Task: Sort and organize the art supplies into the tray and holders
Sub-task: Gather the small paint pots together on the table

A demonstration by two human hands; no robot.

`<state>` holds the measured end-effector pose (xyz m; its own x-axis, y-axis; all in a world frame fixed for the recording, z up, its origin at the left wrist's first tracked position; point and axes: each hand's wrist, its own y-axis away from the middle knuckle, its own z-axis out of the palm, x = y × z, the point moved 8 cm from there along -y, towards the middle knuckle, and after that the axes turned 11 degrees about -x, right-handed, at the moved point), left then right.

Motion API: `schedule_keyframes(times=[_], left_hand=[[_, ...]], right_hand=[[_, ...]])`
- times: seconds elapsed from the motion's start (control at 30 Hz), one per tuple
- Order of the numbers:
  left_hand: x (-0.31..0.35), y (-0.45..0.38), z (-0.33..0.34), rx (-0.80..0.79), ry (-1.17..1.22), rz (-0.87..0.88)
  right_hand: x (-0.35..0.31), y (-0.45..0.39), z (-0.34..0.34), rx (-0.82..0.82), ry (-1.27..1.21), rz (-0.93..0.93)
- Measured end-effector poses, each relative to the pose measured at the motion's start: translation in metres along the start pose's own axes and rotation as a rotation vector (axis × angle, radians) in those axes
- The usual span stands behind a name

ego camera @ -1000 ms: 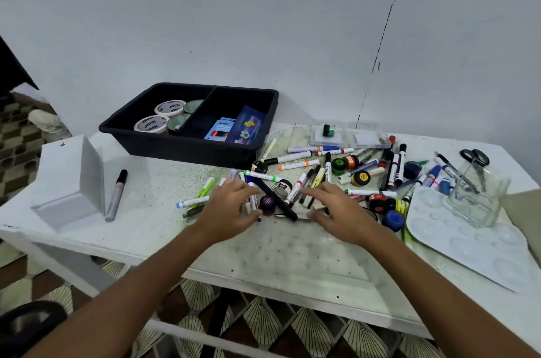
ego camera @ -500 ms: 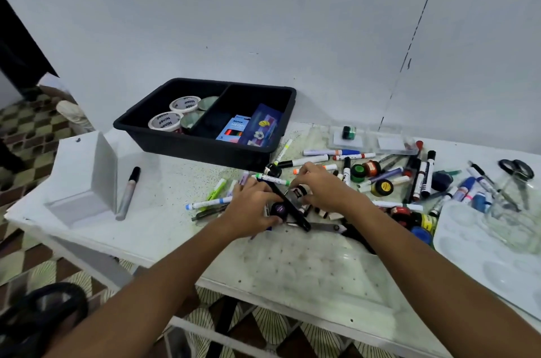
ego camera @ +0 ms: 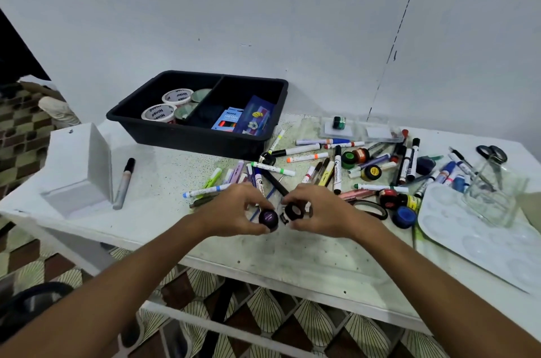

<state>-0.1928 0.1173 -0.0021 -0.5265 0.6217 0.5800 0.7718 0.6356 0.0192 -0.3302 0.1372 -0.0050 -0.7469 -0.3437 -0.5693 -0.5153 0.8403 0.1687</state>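
Nearest the viewer, the left hand [ego camera: 234,211] has its fingers curled round a small paint jar with a purple lid [ego camera: 268,218], and the right hand [ego camera: 319,212] grips a second small jar with a black lid [ego camera: 293,211]. The two jars are almost touching, just above the near part of the tabletop [ego camera: 292,258].

Each jar is round and short and held only at the fingertips, so either could slip and drop into the scatter of markers [ego camera: 272,168] just beyond the hands, rolling or knocking pens toward the near edge. If a lid is loose, a tilt could spill paint; whether the lids are tight cannot be told from here.

To the right, black-handled scissors [ego camera: 371,208] lie close by the right wrist, and more small jars with red [ego camera: 388,199] and blue [ego camera: 405,215] lids sit beside them. A sweeping forearm could push these against the white paint palette [ego camera: 480,243] or tip the clear glass holder [ego camera: 489,196] standing on it, which looks light and easy to topple.

Farther back on the left, the black divided tray [ego camera: 164,127] holds tape rolls [ego camera: 158,113] in its left compartment and flat packs in its right. Carrying both jars there means reaching over the markers; a low pass could drag them along. A grey marker [ego camera: 124,182] lies apart on the left, beside a white box-shaped holder [ego camera: 79,170].
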Motion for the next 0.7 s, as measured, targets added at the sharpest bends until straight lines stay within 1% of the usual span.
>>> schedule_keyframes(times=[0.13, 0.27, 0.4, 0.53, 0.7], left_hand=[[-0.004, 0.004, 0.015, -0.05, -0.085, -0.031], [-0.005, 0.006, 0.02, -0.033, -0.123, -0.059], [-0.007, 0.006, 0.023, -0.029, -0.158, -0.066], [-0.009, 0.006, 0.027, -0.047, -0.175, -0.067], [-0.006, 0.002, 0.029, -0.074, -0.204, -0.062]], right_hand=[[-0.003, 0.01, 0.017, -0.009, 0.018, 0.045], [-0.006, 0.014, 0.026, 0.027, 0.17, 0.067], [-0.011, 0.012, 0.034, 0.082, 0.313, 0.032], [-0.011, 0.011, 0.035, 0.129, 0.301, 0.044], [-0.009, 0.009, 0.04, 0.062, 0.297, 0.06]])
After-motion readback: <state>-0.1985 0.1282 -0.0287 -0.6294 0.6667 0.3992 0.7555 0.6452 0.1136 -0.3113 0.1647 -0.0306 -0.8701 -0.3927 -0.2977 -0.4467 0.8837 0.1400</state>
